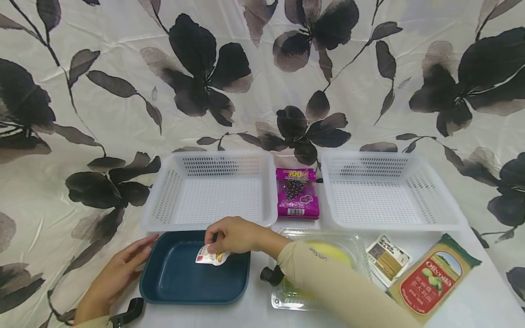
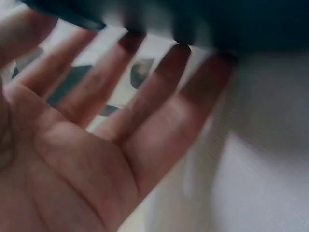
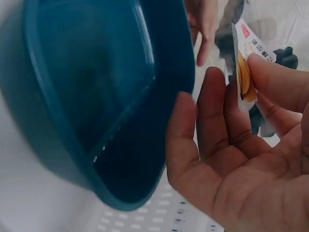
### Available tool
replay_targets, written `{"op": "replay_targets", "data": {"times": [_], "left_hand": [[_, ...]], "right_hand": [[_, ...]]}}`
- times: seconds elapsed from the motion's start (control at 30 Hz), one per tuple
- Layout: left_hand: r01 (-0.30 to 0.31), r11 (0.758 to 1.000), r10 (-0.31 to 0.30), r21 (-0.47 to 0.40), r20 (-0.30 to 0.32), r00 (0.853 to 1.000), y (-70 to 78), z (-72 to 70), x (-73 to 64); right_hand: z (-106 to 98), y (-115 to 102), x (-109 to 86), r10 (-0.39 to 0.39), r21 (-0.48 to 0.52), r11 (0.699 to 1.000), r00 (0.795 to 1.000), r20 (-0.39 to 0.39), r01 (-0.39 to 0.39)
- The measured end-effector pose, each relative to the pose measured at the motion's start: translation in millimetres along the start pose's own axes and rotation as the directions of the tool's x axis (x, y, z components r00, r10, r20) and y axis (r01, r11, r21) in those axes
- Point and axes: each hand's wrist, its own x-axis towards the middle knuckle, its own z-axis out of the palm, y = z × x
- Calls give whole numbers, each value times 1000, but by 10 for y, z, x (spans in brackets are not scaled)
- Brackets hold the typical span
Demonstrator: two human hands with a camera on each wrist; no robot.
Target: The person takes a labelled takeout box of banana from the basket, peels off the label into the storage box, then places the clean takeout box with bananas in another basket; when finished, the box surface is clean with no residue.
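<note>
My right hand (image 1: pixel 239 234) pinches a small white packet (image 1: pixel 211 256) with red and yellow-brown print. It holds the packet above the deep blue rectangular tub (image 1: pixel 193 284). In the right wrist view the packet (image 3: pixel 245 67) is between thumb and fingertips, beside the tub's wall (image 3: pixel 63 130). The inside of the tub shows bare blue plastic. My left hand (image 1: pixel 119 271) lies along the tub's left side, fingers stretched out. The left wrist view has those fingers (image 2: pixel 145 106) spread, with their tips right at the tub's outer wall (image 2: pixel 193 21).
Two white perforated baskets (image 1: pixel 270 209) (image 1: pixel 389 226) stand behind, a purple grape candy bag (image 1: pixel 297 193) between them. Under my right forearm sits a clear plastic box (image 1: pixel 283 296) holding something yellow. A white-and-brown packet (image 1: pixel 387 259) and an Olivoilà packet (image 1: pixel 434 278) lie at right.
</note>
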Motion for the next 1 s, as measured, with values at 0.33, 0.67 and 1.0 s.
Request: {"op": "replay_targets", "data": {"times": [0.33, 0.67, 1.0], "left_hand": [[-84, 956, 134, -282, 163, 977, -270, -114, 162], [-209, 863, 352, -459, 253, 901, -521, -142, 304], [-202, 831, 373, -518, 251, 893, -602, -147, 303]], "right_hand": [[159, -29, 152, 101, 10, 995, 995, 24, -102], [292, -37, 263, 160, -75, 985, 987, 22, -158], [475, -9, 502, 185, -316, 932, 983, -5, -177]]}}
